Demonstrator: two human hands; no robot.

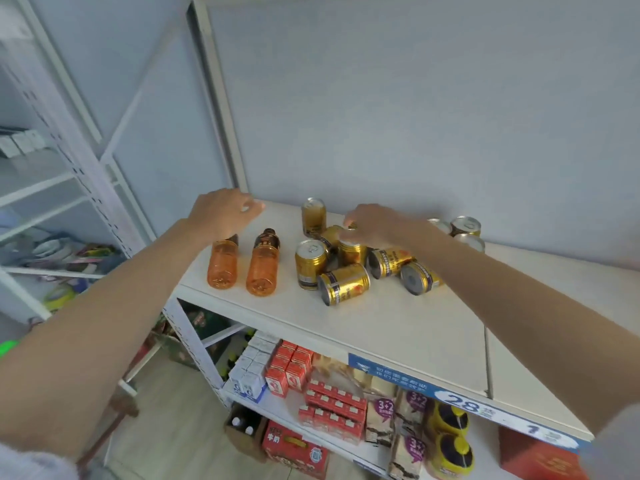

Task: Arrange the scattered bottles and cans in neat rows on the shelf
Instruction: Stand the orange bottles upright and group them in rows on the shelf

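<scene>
**Status: both hands over the top shelf**

I have both hands extended over the white flat shelf board (398, 323). My left hand (221, 211) hovers above the far left corner with fingers loosely spread and relaxed, holding nothing. Directly below its wrist lie two orange clear plastic bottles with dark caps (242, 261), on their sides, parallel, bases toward me.

My right hand (375, 223) is lowered onto the cluster of gold metal drink cans (343, 284), fingers curled down over the top of one upright can (351, 249); I cannot tell whether it is actually gripped. Near this hand some cans stand upright and several lie on their sides, touching one another. One upright can (313, 216) stands between the two hands. More cans (465, 226) stand behind the right wrist, by the wall.
</scene>
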